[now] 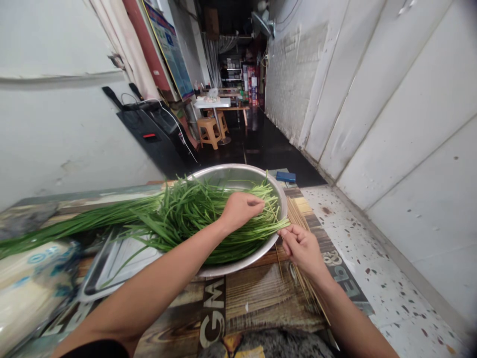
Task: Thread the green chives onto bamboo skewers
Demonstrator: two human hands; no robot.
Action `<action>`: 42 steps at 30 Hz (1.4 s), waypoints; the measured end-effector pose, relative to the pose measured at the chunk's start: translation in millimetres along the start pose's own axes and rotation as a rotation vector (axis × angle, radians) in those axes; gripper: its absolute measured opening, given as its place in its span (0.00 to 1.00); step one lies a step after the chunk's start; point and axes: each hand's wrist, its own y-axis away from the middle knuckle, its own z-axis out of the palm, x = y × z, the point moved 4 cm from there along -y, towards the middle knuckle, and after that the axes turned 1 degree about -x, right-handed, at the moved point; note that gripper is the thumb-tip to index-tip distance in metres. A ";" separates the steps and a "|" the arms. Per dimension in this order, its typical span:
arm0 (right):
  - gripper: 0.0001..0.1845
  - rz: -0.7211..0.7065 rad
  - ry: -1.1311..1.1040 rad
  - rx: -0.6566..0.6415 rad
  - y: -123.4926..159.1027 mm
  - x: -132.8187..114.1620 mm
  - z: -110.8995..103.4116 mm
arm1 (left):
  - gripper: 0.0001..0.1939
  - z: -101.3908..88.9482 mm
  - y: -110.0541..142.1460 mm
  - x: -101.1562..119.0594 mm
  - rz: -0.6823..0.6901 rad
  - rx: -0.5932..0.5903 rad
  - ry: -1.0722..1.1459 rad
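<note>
A wide steel basin (pixel 231 174) on the table holds a heap of long green chive stalks (pixel 186 209) that spill out over its left rim. My left hand (pixel 241 208) rests on the heap with its fingers pinched together on a few stalks. At the basin's right rim my right hand (pixel 302 246) is closed on the cut ends of some chive stalks and on thin bamboo skewers. A bundle of bamboo skewers (pixel 298 214) lies on the table under and beyond that hand.
A metal tray (pixel 108 261) lies left of the basin, with a plastic-wrapped package (pixel 30 283) at the far left. A blue box (pixel 285 176) sits behind the basin. The table edge runs along the speckled floor (pixel 372 258) on the right. Stools and tables stand down the corridor.
</note>
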 end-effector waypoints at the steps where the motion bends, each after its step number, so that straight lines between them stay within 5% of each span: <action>1: 0.14 0.000 0.001 0.001 0.1 0.1 -0.1 | 0.10 0.1 0.1 -0.1 0.004 -0.001 0.000; 35: 0.15 0.026 -0.026 0.019 0.7 0.3 0.9 | 0.10 -1.5 2.0 3.6 0.081 0.008 -0.102; 42: 0.15 0.023 -0.053 0.032 0.5 1.4 1.4 | 0.10 -0.4 1.1 2.9 0.148 -0.075 -0.146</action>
